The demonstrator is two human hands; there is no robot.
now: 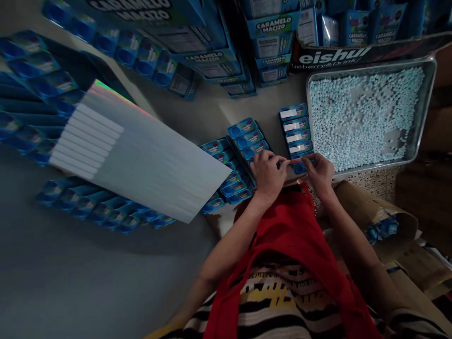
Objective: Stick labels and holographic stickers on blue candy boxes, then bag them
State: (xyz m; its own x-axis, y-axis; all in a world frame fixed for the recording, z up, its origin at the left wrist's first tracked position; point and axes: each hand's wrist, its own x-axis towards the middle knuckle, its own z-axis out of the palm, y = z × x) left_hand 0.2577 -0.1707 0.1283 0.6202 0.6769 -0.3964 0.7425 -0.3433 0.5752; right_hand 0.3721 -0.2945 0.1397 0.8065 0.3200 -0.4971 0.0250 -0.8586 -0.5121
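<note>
I am looking down over my own arms at a grey table (70, 282) crowded with blue candy packaging. My left hand (268, 175) and right hand (319, 172) meet at the near edge of the table, fingers curled around the two ends of one small blue box (295, 165) held flat between them; both grips are closed on it, thumbs on top. The box sits at the near end of a short column of matching boxes (295, 129) with white labels, just beside a metal tray (429, 113) to the right that is filled with pale blue candies (363, 113). Just left of my left hand lie more blue boxes in rows (235, 157), some touching my knuckles. A large stack of shiny white sheets (141, 155) lies tilted across the middle of the table, covering part of a long row of flat blue cartons (99, 207). Tall piles of cartons marked "Caramelo Macizo" (271, 42) stand along the far side. A red apron (293, 235) hangs over my striped shirt.
</note>
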